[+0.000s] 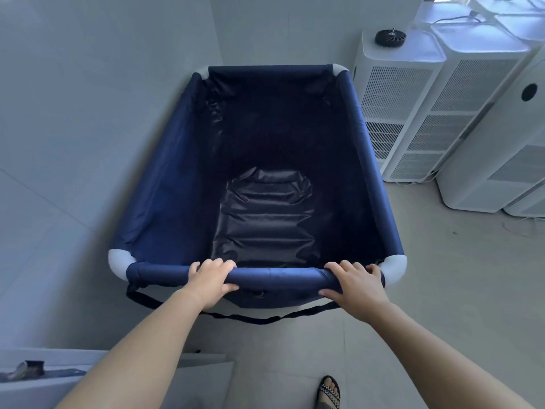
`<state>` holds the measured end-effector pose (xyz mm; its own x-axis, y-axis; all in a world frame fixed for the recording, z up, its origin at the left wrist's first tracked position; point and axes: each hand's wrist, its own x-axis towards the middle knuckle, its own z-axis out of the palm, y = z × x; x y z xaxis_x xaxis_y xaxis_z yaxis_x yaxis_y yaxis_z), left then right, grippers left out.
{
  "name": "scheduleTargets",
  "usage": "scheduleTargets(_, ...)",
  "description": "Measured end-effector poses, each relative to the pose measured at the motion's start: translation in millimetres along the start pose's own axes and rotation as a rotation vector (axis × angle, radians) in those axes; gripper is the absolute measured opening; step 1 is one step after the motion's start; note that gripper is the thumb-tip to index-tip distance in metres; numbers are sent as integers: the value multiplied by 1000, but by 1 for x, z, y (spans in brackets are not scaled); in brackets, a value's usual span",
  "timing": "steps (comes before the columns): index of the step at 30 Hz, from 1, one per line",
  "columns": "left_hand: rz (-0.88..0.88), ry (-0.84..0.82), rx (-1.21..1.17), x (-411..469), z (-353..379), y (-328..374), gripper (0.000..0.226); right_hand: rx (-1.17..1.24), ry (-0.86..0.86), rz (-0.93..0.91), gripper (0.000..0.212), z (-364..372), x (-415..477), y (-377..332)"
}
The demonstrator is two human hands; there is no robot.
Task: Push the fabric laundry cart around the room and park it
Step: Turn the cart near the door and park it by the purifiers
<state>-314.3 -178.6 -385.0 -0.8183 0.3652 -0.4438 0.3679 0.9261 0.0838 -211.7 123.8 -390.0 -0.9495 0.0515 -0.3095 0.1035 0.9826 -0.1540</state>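
**Navy fabric cart gripped by both of your hands, nosed into a room corner**

Navy fabric forms the laundry cart (177, 181), a deep rectangular bin that fills the middle of the view. You look straight down into it. Its glossy dark lining (265, 222) is creased across the bottom, and nothing lies inside. The cart's left side runs just beside a pale wall (88, 98); whether they touch cannot be told. Its far end sits close to the corner where that wall meets another.

Pale tiled floor (442, 276) spreads out to your right. White tower units (395, 113) with slatted grilles stand there in a row. The closest one is just beside the cart's far right corner.

Your two bare arms reach forward from the bottom of the view. Your left hand (211, 278) grips the near rail (280, 275), a padded navy tube, left of its middle. The fingers curl over the top and the thumb tucks beneath. Your right hand (355, 286) grips the same rail near its right end, in the same way.

White corner joints (119, 262) cap the frame at each of its four corners. A dark strap (259, 318) hangs in a loose loop below the near rail. Your foot (328, 392), in a patterned sandal, shows at the bottom edge, on the floor. A small black fan (390, 37) rests on top of the closest tower unit.
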Motion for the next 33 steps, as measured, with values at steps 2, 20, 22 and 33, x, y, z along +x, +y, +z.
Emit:
scheduleTargets(2, 46, 9, 51, -1, 3, -4, 30, -31, 7, 40, 44, 3, 0, -5)
scheduleTargets(20, 199, 111, 234, 21, -10, -35, 26, -2, 70, 77, 30, 11, 9, -32)
scheduleTargets(22, 204, 100, 233, 25, -12, -38, 24, 0, 69, 78, 30, 12, 10, -34)
scheduleTargets(33, 176, 68, 209, 13, -11, -32, 24, 12, -2, 95, 36, 10, 9, -33)
